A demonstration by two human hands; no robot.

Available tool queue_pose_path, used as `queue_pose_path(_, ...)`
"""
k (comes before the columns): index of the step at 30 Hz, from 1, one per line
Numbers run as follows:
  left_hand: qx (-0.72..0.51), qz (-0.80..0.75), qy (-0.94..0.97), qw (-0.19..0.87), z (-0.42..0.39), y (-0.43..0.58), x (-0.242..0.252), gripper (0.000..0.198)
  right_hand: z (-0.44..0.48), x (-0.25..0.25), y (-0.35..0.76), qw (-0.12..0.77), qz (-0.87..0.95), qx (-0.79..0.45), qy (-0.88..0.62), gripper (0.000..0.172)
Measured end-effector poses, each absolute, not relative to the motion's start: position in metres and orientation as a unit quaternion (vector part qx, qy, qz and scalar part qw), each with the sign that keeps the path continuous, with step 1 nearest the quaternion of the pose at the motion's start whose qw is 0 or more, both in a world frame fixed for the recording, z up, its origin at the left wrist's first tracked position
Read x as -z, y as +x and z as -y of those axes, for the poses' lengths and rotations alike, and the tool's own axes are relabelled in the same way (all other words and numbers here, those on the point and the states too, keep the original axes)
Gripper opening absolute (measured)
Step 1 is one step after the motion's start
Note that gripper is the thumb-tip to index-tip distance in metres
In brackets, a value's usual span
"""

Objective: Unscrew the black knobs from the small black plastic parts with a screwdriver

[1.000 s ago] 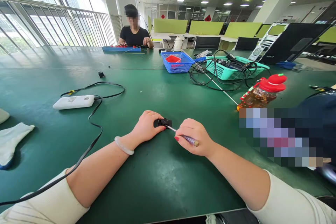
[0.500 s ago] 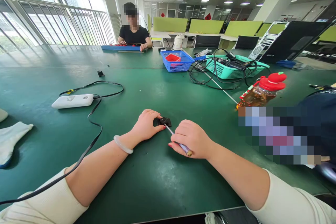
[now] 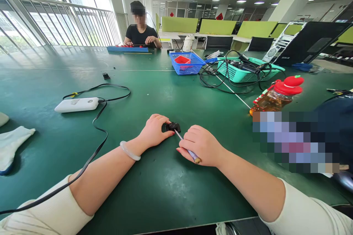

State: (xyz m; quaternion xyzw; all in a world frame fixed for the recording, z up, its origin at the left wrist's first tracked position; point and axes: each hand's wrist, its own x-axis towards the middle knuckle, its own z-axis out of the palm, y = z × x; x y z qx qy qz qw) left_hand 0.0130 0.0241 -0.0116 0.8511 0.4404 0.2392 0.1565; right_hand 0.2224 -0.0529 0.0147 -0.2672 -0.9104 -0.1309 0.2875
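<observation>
My left hand [image 3: 155,130] pinches a small black block-like part [image 3: 174,126] against the green table [image 3: 149,194]; thumb and fingers grip its left side and hide some of it. The part's exact kind is too small to make out. In my right hand [image 3: 202,146] is a screwdriver [image 3: 193,156], its thin metal shaft slanting up and left and its purplish handle resting under my fingers. The screwdriver's tip meets the near side of the black part, or lies very close to it.
A white power bank [image 3: 77,105] with a black cable [image 3: 106,132] lies to the left. Ahead are a blue basket [image 3: 187,68], a teal basket [image 3: 237,75] with tangled cables, and a red-lidded bottle [image 3: 275,99] at right. Another person [image 3: 140,33] sits across the table.
Both my hands keep nearly the same pose on the black part and screwdriver. Across the table, the other person's hand on the right side has lifted off the tabletop.
</observation>
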Motion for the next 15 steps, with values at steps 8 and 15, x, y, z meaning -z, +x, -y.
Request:
queue_pose_path(8, -0.226, -0.446, 0.852, 0.155, -0.0242, 0.0133, 0.0117, 0.029, 0.0526, -0.0169, 0.2226, 0.308, 0.9, 0.161, -0.264, 0.027)
queue_pose_path(15, -0.227, -0.445, 0.852, 0.157, -0.0242, 0.0133, 0.0114, 0.028, 0.0509, -0.0154, 0.224, 0.308, 0.9, 0.144, -0.273, 0.026)
